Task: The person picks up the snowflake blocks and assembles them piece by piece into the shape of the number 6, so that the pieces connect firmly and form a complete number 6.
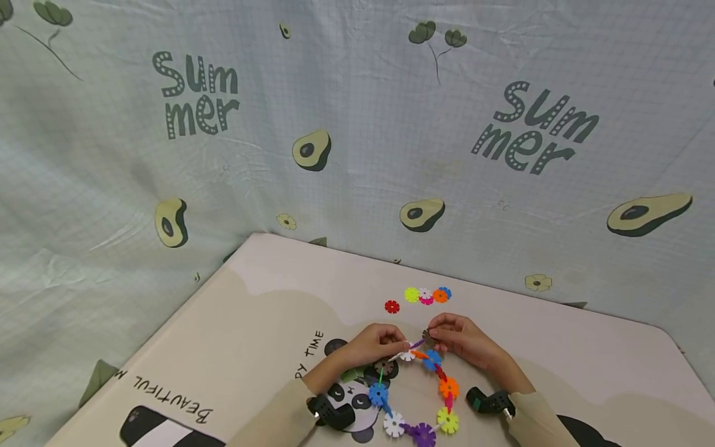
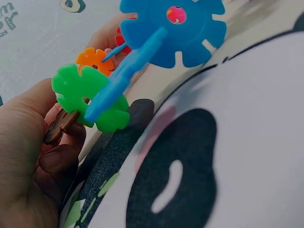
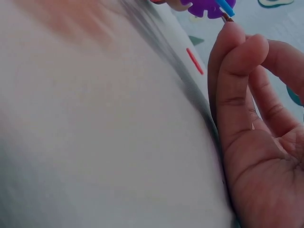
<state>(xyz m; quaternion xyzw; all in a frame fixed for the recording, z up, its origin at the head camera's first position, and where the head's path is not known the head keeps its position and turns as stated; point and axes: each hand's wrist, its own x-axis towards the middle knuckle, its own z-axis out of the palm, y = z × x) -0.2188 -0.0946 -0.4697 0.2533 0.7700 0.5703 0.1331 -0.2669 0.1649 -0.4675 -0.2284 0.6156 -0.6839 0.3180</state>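
Notched plastic snowflake discs, slotted together, form a ring-shaped chain with a blue disc (image 1: 378, 394), an orange disc (image 1: 449, 388) and a dark purple disc (image 1: 424, 435) among its pieces. My left hand (image 1: 375, 345) pinches the chain at its far side, by a white disc (image 1: 408, 354). A green disc (image 2: 90, 95) and a brown disc (image 2: 61, 127) show close to the left fingers in the left wrist view. Between thumb and forefinger my right hand (image 1: 466, 338) holds another brown disc (image 1: 427, 337), its edge against a purple disc (image 3: 206, 7) of the chain.
Beyond the hands lie loose discs: a red one (image 1: 392, 307), a yellow one (image 1: 411, 295) and an orange one (image 1: 441, 296) beside pink, white and blue ones. The table (image 1: 268, 310) has a panda-print cover. A patterned curtain (image 1: 357, 186) hangs along its back and left edges.
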